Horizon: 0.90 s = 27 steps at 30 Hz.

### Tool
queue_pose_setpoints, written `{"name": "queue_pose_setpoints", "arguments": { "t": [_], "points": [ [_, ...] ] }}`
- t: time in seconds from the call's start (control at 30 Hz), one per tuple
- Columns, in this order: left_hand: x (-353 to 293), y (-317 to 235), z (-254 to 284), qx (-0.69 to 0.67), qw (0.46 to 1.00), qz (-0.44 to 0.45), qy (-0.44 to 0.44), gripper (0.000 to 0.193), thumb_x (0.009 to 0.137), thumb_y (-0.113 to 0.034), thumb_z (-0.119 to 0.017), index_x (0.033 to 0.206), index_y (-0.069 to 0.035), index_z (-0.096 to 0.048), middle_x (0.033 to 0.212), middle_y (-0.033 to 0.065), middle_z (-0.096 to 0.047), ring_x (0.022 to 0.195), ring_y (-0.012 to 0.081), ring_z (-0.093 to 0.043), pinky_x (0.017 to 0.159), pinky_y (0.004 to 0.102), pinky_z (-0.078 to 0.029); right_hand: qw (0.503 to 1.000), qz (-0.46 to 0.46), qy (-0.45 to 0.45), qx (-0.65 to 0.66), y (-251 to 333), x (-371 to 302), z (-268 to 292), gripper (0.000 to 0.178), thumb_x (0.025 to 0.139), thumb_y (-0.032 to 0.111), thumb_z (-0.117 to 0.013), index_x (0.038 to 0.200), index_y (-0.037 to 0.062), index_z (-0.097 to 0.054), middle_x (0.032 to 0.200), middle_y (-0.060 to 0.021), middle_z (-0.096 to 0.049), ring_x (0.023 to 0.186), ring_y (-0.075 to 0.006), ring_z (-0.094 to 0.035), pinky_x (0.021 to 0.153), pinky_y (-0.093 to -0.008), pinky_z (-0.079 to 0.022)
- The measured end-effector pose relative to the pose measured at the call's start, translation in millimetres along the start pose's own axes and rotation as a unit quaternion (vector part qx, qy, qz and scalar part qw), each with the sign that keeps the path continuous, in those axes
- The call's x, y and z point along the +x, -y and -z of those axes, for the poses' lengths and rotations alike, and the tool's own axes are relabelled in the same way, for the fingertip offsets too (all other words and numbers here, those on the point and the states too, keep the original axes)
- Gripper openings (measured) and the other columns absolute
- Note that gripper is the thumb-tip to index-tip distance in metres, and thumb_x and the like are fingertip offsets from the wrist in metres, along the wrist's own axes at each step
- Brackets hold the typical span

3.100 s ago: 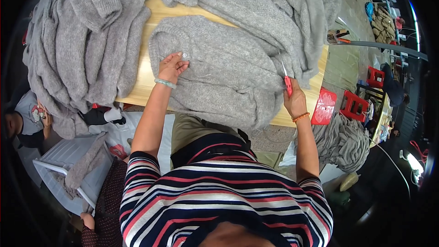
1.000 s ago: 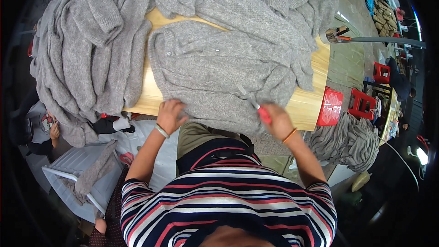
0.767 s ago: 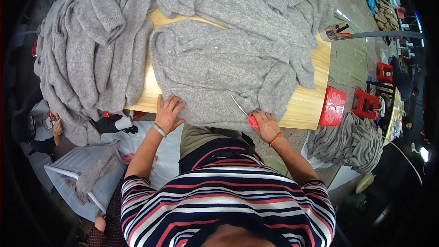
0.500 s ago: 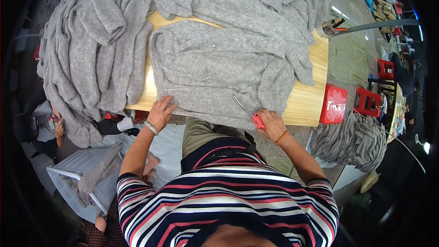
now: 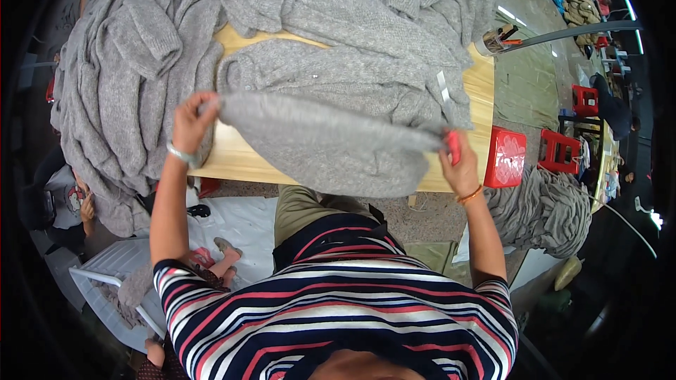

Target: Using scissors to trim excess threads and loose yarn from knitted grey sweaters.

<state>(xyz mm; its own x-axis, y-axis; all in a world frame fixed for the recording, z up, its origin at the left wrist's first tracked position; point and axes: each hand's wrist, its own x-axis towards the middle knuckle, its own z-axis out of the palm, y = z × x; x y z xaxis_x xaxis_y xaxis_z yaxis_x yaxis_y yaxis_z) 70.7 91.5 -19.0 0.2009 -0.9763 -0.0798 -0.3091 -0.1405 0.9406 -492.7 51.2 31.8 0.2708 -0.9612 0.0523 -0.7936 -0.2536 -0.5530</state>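
Note:
A grey knitted sweater (image 5: 331, 144) is stretched between my hands, its near part raised off the table and blurred by motion. My left hand (image 5: 193, 121) pinches one corner of the raised edge. At the other end, my right hand (image 5: 459, 165) is closed on the edge too, and also holds red-handled scissors (image 5: 453, 145), their metal blade pointing away from me. The sweater's far part still lies on the wooden table (image 5: 243, 158). Beyond it and to the left are more heaped grey sweaters (image 5: 137, 98).
A cup of tools (image 5: 493, 41) stands at the table's right edge beside a grey curved arm. Red stools (image 5: 507, 157) and a grey knit pile (image 5: 546, 207) are on the right. At lower left are a white plastic crate (image 5: 120, 267) and a seated person's legs.
Both hands have risen from the table's near edge and moved apart, lifting the sweater's near edge up and away from me. The scissors have gone up and to the right with my right hand.

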Motion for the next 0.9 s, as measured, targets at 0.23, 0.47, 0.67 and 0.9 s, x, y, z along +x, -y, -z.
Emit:
{"name": "queue_pose_setpoints", "arguments": {
  "t": [0.23,0.47,0.67,0.9],
  "points": [
    [124.0,54.9,-54.7,0.067,0.994,-0.041,-0.079,0.017,0.088,-0.012,-0.072,0.100,0.000,-0.071,0.085,0.0045,-0.071,0.069,0.0127,-0.062,0.067,0.0288,-0.051,0.997,-0.037,0.013,-0.066,-9.5,80.5,-23.0,0.045,0.084,0.010,-0.071,0.126,0.0096,-0.054,0.105,-0.0208,-0.066,0.096,-0.0448,-0.063,0.080,-0.0486,-0.052],
    [114.8,102.2,-72.4,0.180,0.981,-0.004,-0.066,0.022,0.082,-0.016,-0.074,0.102,-0.007,-0.072,0.097,0.0180,-0.073,0.085,0.0325,-0.071,0.079,0.0393,-0.054,0.994,0.007,0.045,-0.099,-7.1,62.9,-28.1,0.046,0.082,0.008,-0.071,0.125,0.0075,-0.054,0.113,-0.0180,-0.063,0.101,-0.0404,-0.062,0.082,-0.0481,-0.050],
    [93.0,85.7,-59.9,0.258,0.957,0.014,-0.130,0.027,0.082,-0.009,-0.071,0.109,-0.005,-0.067,0.105,0.0170,-0.067,0.091,0.0363,-0.064,0.083,0.0425,-0.051,0.982,0.008,0.128,-0.136,-6.2,33.8,-45.6,0.047,0.080,0.008,-0.071,0.125,0.0062,-0.054,0.116,-0.0194,-0.059,0.101,-0.0416,-0.059,0.084,-0.0466,-0.050],
    [30.4,-2.1,-175.0,0.217,0.944,-0.249,-0.019,0.044,0.083,-0.021,-0.074,0.124,-0.009,-0.062,0.130,0.0162,-0.060,0.122,0.0378,-0.054,0.102,0.0507,-0.041,0.987,-0.018,0.138,-0.077,17.6,27.7,-41.1,0.057,0.081,0.010,-0.074,0.134,0.0087,-0.054,0.120,-0.0187,-0.055,0.102,-0.0405,-0.060,0.087,-0.0440,-0.052]
  ]
}}
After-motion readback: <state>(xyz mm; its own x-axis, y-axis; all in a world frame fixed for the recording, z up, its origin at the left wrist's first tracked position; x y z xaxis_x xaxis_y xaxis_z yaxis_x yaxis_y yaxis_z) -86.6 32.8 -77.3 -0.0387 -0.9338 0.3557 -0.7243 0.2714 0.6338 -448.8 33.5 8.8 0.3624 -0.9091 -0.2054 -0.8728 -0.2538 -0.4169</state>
